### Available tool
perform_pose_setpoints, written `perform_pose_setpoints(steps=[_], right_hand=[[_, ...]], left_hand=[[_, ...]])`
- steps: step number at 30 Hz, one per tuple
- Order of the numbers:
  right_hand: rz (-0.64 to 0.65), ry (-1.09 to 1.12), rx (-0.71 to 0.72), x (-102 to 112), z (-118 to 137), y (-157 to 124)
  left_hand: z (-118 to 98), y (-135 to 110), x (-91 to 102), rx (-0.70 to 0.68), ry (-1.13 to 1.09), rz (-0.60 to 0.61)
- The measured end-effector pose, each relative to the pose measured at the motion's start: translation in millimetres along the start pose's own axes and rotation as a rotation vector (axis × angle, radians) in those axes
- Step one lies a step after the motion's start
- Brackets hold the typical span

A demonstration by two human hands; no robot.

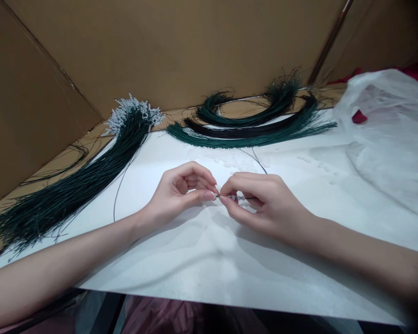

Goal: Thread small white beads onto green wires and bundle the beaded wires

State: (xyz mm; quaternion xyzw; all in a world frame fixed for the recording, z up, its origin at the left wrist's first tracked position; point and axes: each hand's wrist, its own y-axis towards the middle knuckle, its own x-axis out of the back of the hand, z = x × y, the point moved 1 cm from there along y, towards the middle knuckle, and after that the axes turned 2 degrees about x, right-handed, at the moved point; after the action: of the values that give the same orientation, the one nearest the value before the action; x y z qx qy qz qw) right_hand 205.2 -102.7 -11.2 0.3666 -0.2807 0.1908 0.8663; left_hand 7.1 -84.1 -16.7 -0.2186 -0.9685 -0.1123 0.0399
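Observation:
My left hand (186, 190) and my right hand (261, 195) meet over the middle of the white tabletop, fingertips almost touching. Both pinch a thin wire stem with small whitish bead-like bits (242, 198), which shows under the curled fingers of my right hand. Thumb and forefinger are closed on it in each hand; its ends are mostly hidden. On the left lies a thick bundle of dark green wires (90, 181), whose far ends carry a cluster of white beaded tips (134, 113).
Behind my hands lie curved bundles of green wire (251, 141) and black wire (226, 131). A loose dark wire (259, 161) rests nearby. A translucent plastic bag (386, 139) with a red piece (359, 117) sits at right. Cardboard walls (181, 51) enclose the table (209, 273).

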Motion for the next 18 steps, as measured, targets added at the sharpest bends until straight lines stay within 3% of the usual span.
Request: perform_pose_setpoints(steps=[6, 11, 18], right_hand=[[0.0, -0.018, -0.007, -0.9, -1.2, -0.2], [-0.028, -0.055, -0.106, -0.6, -0.8, -2.1], [0.004, 0.03, -0.15, 2.0, -0.1, -2.1]], left_hand=[[-0.8, -2.0, -0.6, -0.059, 0.089, 0.022], [-2.6, -3.9, -1.8, -0.118, 0.145, 0.006], [-1.5, -3.4, -2.4, -0.132, 0.172, 0.006]])
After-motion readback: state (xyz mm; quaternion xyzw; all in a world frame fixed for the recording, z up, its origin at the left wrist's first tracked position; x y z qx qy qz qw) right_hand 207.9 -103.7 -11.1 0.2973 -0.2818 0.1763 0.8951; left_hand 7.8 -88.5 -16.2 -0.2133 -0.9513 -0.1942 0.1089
